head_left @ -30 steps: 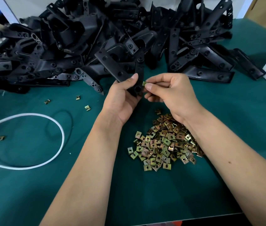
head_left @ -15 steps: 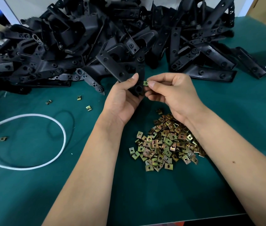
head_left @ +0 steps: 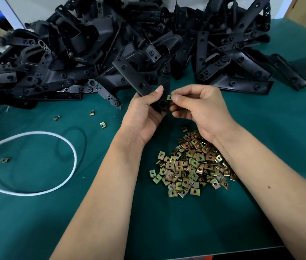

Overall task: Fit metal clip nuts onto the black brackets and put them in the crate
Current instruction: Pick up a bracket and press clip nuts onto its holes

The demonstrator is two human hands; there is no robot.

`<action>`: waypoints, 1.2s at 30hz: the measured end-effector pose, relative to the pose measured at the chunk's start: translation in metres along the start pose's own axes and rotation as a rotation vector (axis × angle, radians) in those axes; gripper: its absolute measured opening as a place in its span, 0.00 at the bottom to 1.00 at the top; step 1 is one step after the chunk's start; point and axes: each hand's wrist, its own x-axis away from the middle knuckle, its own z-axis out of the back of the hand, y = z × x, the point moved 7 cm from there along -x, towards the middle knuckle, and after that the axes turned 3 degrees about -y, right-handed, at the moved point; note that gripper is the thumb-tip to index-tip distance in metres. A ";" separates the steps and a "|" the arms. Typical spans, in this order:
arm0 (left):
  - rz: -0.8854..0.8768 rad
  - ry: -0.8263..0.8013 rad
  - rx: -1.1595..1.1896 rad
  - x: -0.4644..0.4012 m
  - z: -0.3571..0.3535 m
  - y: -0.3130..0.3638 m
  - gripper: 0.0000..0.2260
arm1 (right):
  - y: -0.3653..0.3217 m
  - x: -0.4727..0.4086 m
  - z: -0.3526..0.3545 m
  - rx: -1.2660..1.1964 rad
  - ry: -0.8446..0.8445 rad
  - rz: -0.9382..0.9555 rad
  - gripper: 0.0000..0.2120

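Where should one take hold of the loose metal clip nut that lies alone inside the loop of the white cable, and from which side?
Probably pinch the small brass-coloured metal clip nut by its two opposite edges, coming straight down from above. It lies flat on the green mat, apart from the white cable, with free mat on every side for fingertips.

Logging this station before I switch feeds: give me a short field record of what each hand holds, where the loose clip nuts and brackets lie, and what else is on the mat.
left hand: left hand grips a black plastic bracket, raised above the mat
right hand: right hand pinches a small brass-coloured metal clip nut at the bracket's lower end
nut supply: heap of clip nuts under the right wrist
strays: four single nuts on the left of the mat, one near the left hand
bracket stock: large black pile at the back
surface: green mat
other: looped white cable, left
crate: not in view
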 end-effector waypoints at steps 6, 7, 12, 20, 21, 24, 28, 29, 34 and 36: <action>-0.020 0.037 0.046 0.000 -0.002 -0.003 0.15 | 0.000 0.002 0.000 -0.058 0.049 0.002 0.06; -0.028 0.039 0.036 0.000 -0.003 -0.003 0.14 | -0.001 0.002 0.001 -0.059 0.049 0.012 0.07; -0.051 0.039 0.004 0.002 -0.011 -0.010 0.14 | -0.005 0.002 0.004 -0.002 -0.005 0.060 0.09; -0.166 0.130 -0.172 -0.003 0.002 0.000 0.19 | -0.012 -0.005 0.007 0.375 -0.089 0.117 0.06; -0.165 0.166 -0.139 -0.004 0.007 0.001 0.20 | -0.016 -0.006 0.008 0.525 -0.130 0.140 0.05; -0.161 0.234 0.005 -0.008 0.023 0.006 0.18 | -0.019 -0.005 0.008 0.993 -0.368 0.163 0.04; -0.145 0.255 0.086 -0.010 0.032 0.008 0.22 | -0.011 0.000 0.002 1.177 -0.539 0.118 0.06; -0.133 0.259 0.098 -0.010 0.032 0.007 0.22 | -0.011 -0.001 0.001 1.187 -0.529 0.123 0.07; -0.108 0.212 0.123 -0.013 0.029 0.006 0.12 | -0.016 -0.009 0.015 0.945 -0.307 0.120 0.06; -0.090 0.174 0.107 -0.012 0.026 0.005 0.08 | -0.016 -0.009 0.018 0.780 -0.240 0.105 0.05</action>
